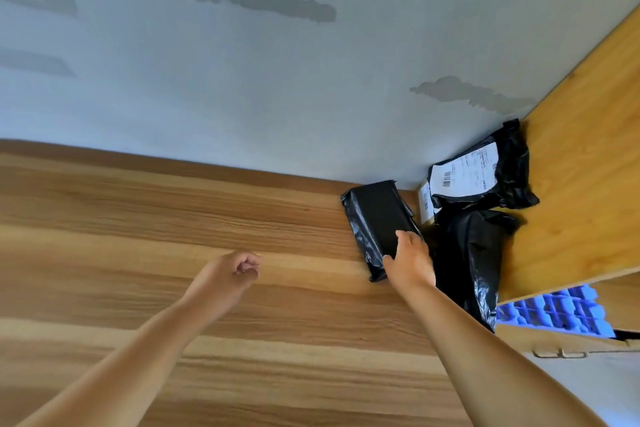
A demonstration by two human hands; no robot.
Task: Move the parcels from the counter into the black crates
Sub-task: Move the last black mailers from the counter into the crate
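Observation:
A flat black parcel (375, 218) lies on the wooden counter (173, 218) near the wall. My right hand (410, 260) grips its near end, thumb on the left edge and fingers over the right side. To its right lies a crumpled black parcel (471, 253). Behind that sits a black parcel with a white label (481, 173), with a small white-labelled box (425, 203) wedged beside it. My left hand (235, 270) hovers over the bare counter with fingers curled, holding nothing. No black crate is in view.
A grey wall (277, 80) rises behind the counter. A lighter wooden panel (581, 166) bounds the parcels on the right. A blue plastic crate (561, 312) shows below it, with a metal handle (561, 354) underneath.

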